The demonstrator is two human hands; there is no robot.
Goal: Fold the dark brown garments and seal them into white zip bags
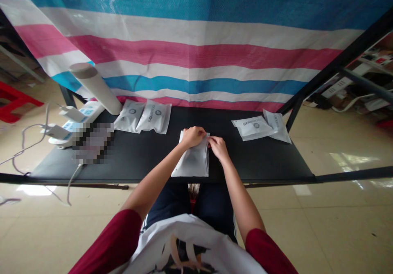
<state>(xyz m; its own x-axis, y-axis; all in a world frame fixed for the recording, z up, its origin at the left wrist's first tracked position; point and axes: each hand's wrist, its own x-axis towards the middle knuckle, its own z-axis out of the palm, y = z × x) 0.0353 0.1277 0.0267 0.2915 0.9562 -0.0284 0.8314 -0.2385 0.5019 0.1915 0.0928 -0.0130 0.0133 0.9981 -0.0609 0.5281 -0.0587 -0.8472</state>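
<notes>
White bag (193,163) on the table (144,151) is pinched by the right hand (217,148) and held by the left hand (193,137); it might be creased by hard tugs.

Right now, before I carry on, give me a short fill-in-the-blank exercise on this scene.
1. Counting the pouch at the left hand and right hand, the table bears ____ pouches.
2. From the wearer's view, the bottle stands on the table's ____ side.
3. The cloth has blue, white and ____ stripes.

Missing words: five; left; pink.
</notes>
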